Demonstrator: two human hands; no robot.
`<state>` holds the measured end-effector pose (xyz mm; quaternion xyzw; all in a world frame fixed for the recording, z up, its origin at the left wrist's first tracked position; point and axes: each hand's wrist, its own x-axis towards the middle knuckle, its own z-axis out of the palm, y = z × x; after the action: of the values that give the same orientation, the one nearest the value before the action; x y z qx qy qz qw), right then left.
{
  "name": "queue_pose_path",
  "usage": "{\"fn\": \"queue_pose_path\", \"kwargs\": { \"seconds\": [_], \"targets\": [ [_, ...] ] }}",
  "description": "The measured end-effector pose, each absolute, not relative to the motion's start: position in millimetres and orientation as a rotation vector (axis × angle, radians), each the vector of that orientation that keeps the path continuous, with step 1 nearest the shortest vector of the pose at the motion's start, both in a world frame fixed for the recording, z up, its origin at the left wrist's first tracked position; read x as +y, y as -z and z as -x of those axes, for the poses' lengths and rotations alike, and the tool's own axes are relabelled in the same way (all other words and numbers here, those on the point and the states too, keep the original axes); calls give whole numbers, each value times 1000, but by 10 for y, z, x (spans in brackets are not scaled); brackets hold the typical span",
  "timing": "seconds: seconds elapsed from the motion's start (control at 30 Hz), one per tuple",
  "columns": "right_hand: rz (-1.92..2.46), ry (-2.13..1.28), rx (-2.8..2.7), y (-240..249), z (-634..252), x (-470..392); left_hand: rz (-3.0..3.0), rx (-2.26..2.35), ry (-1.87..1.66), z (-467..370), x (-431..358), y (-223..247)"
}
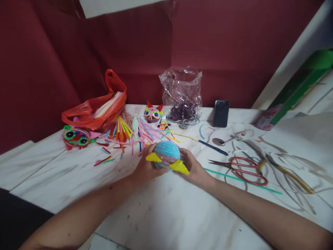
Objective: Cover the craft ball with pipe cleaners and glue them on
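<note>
Both my hands hold a small craft ball (pixel 166 152) wrapped in light blue strips, with two yellow pointed ears sticking out toward me. My left hand (pixel 146 166) cups its left side and my right hand (pixel 194 168) cups its right side, just above the white marble table (pixel 166 208). Beyond the ball lies a heap of colored paper strips (pixel 130 132).
A red plastic bag (pixel 100 107) with strips sits at back left, a green-eyed craft face (pixel 76 136) beside it, a small owl-like craft (pixel 153 113) behind. A clear plastic bag (pixel 183 95), a phone (pixel 221 113), red-handled scissors (pixel 244 170), a pen (pixel 213 147), a spoon (pixel 229 140) and pliers (pixel 288 172) lie right.
</note>
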<state>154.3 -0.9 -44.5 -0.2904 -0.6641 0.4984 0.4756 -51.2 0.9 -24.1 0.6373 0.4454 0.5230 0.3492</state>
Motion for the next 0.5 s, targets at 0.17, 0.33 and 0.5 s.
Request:
{"fn": "queue_pose_path", "kwargs": {
  "seconds": [0.17,0.33,0.5],
  "targets": [
    [727,-1122,-1738,467,-1606,17,-1999,1166,-1285,542,-12,308],
    [805,-1023,-1835,518,-1681,43,-2208,1055,-1200,596,6,340],
    [777,-1066,-1865,560,-1723,42,-2394,1041,-1201,620,-8,337]
  ]
}}
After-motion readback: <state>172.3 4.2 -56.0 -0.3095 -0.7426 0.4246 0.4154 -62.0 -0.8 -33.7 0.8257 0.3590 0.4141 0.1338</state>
